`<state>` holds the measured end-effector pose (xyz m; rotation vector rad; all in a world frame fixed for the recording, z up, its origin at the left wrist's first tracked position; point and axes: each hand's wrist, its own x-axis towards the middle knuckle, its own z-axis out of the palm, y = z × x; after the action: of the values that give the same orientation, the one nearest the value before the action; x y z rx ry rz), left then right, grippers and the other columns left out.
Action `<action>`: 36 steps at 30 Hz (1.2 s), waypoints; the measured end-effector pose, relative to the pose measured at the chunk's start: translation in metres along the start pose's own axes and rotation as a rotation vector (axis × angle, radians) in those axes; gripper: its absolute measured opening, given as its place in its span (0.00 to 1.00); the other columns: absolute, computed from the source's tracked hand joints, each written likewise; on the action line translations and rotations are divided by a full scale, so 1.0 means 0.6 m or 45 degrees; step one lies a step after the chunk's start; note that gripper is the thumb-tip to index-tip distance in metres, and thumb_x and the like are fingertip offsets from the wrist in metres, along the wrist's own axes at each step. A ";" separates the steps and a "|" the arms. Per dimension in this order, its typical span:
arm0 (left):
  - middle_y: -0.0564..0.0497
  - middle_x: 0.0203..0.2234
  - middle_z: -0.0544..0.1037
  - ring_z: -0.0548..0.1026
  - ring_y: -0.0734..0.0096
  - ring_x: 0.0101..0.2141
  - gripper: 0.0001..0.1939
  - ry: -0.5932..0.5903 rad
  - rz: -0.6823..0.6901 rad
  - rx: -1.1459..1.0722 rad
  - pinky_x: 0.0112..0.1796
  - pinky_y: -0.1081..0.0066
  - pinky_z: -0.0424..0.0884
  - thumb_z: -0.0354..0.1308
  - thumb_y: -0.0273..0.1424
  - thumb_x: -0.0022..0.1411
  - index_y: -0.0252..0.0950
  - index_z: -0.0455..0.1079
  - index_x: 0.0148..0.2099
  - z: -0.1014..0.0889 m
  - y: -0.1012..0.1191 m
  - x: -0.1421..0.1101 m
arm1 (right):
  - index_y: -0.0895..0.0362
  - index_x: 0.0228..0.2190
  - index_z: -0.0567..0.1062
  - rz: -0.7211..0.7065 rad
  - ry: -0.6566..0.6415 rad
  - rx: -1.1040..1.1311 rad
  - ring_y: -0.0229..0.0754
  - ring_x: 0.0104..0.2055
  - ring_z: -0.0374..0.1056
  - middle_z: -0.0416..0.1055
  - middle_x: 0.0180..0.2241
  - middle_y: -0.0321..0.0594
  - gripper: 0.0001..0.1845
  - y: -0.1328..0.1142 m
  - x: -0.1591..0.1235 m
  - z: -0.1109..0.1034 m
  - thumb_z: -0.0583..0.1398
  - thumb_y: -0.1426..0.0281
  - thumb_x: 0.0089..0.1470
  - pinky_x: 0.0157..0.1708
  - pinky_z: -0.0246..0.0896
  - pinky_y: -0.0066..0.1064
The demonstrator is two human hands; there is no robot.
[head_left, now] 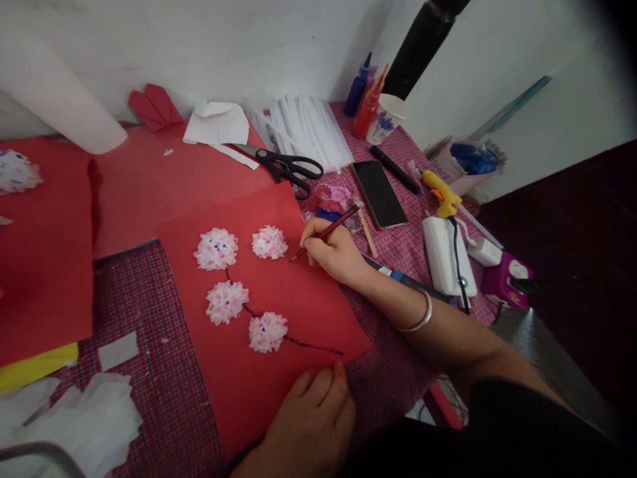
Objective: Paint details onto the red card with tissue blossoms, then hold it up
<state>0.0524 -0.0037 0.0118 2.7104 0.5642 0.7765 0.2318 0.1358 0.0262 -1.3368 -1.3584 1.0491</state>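
My right hand [332, 251] grips a red-and-black pencil [326, 232] like a pen. The pencil's tip is close to the red sheet of paper [239, 378], just right of a small pink-and-white tissue flower [269, 242]. Three more such flowers are on the sheet, among them one at the upper left [215, 249] and a lower one [267, 332]. A dark drawn stem [313, 346] trails from the lower flower to the right. Flat on the sheet's near edge lies my left hand [318, 408], fingers stretched out and holding nothing.
Black-handled scissors [288, 164], white strips [308, 133] and a phone [379, 194] lie beyond the sheet. To the right are a yellow glue gun [440, 192] and a white power strip [448, 255]. Paint bottles [365, 109] stand behind. White tissue pieces [94, 418] lie at lower left.
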 end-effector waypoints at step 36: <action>0.43 0.43 0.74 0.69 0.64 0.39 0.18 -0.079 0.020 0.023 0.43 0.65 0.61 0.37 0.25 0.70 0.32 0.70 0.41 -0.004 0.006 -0.003 | 0.57 0.28 0.68 -0.040 -0.269 0.074 0.33 0.28 0.64 0.70 0.26 0.34 0.06 -0.002 -0.007 0.026 0.56 0.70 0.57 0.28 0.57 0.26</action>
<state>0.0508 -0.0071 0.0140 2.7480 0.5395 0.6914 0.2161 0.1320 0.0237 -1.1838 -1.4866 1.2264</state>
